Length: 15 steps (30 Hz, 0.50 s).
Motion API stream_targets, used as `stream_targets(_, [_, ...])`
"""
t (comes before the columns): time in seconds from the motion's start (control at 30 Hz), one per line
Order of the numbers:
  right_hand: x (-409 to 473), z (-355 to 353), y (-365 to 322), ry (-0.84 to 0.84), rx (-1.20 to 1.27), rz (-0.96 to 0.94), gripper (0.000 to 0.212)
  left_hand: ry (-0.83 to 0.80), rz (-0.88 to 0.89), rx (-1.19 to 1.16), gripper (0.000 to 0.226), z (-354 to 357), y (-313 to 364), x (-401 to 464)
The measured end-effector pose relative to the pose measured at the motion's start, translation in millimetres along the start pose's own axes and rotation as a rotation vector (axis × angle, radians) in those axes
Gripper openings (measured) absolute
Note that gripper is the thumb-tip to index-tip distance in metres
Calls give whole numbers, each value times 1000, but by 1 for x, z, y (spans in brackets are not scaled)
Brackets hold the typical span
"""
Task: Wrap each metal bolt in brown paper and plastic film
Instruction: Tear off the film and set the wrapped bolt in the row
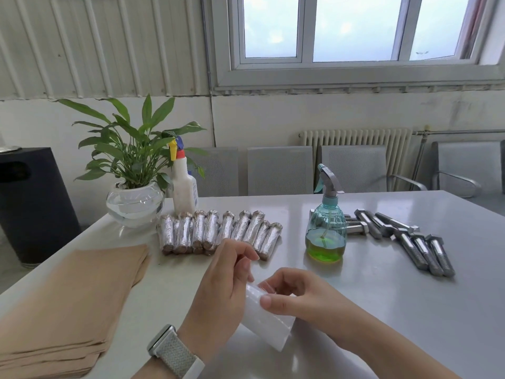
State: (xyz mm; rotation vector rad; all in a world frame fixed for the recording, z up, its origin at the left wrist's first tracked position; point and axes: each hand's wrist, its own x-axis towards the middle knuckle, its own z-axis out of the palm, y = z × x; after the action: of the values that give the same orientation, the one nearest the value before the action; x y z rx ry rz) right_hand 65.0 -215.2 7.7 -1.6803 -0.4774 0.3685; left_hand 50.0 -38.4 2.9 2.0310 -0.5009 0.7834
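Roll of plastic film [266, 318] held low over the grey tabletop [382, 310], tilted, between both hands. Left hand [221, 285], watch [175, 351] on its wrist, curled at the roll's upper end; right hand [292, 292] with thumb pressed on the roll's side. Stack of brown paper sheets [71, 302] at left. Row of wrapped bolts [218, 232] beyond the hands. Bare metal bolts [404, 239] at right, just beside a teal spray bottle [326, 228] with green liquid. Potted plant [134, 170] and white spray bottle [184, 184] at the far edge.
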Motion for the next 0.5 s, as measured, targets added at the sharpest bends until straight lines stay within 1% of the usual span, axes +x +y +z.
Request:
stream_targets(0.1, [0, 0, 1, -7, -10, -15, 29, 21, 6, 2, 21, -2, 1, -1])
stream_targets(0.17, [1, 1, 2, 22, -28, -12, 38, 26, 2, 5, 21, -3, 0, 0])
stream_targets(0.23, [1, 0, 3, 58, -27, -5, 40, 37, -6, 9, 19, -4, -1, 0])
stream_targets(0.33, [2, -2, 3, 75, -42, 6, 24, 34, -28, 21, 20, -4, -4, 0])
stream_targets(0.4, [2, -3, 4, 86, -41, 14, 14, 23, -34, 23, 16, -3, -5, -1])
stream_targets(0.43, [2, -4, 4, 99, -57, 9, 11, 22, -41, 25, 16, -2, -6, -1])
stream_targets(0.5, [3, -5, 3, 122, -125, -26, 12, 20, -76, 28, 19, -1, -9, 0])
